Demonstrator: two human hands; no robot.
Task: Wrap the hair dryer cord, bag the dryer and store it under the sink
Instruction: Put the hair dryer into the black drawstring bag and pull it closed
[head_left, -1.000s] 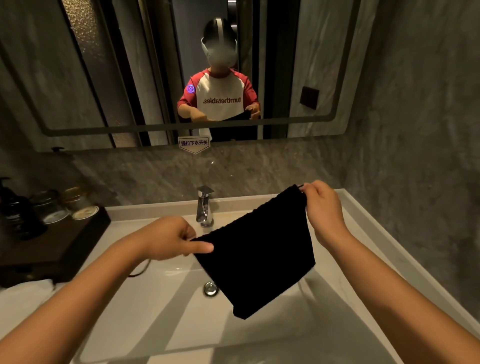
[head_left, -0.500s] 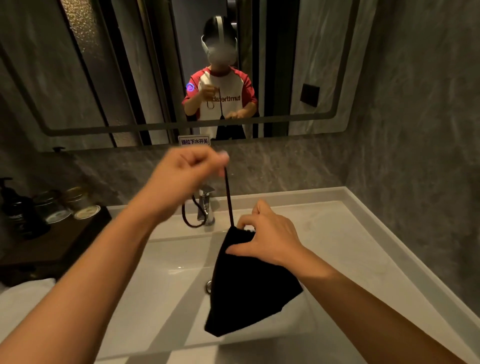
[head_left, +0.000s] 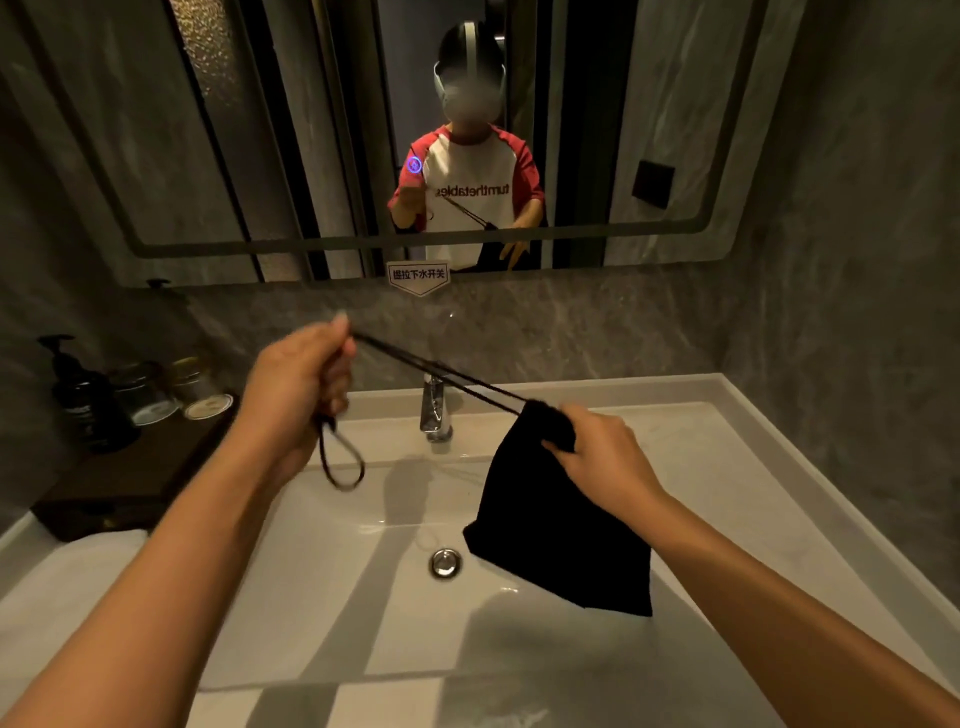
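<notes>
A black drawstring bag (head_left: 561, 535) hangs over the white sink basin (head_left: 332, 587). My right hand (head_left: 602, 457) pinches the gathered neck of the bag at its top. The bag's black drawstring (head_left: 441, 376) runs taut up and to the left into my left hand (head_left: 301, 384), which is closed on it above the basin's left side. A loop of the string (head_left: 340, 460) dangles below that hand. The hair dryer itself is not visible; the bag hides whatever it holds.
A chrome faucet (head_left: 434, 410) stands at the back of the basin, a round drain (head_left: 445, 563) below. A dark wooden tray (head_left: 130, 478) with a pump bottle (head_left: 85, 400) and jars (head_left: 200, 387) sits on the left. A mirror (head_left: 260, 130) covers the wall; a grey wall (head_left: 857, 312) closes the right.
My left hand has dropped from high over the faucet and pulled the string out to the left. My right hand has carried the bag's neck to the right, so the string now stretches between them.
</notes>
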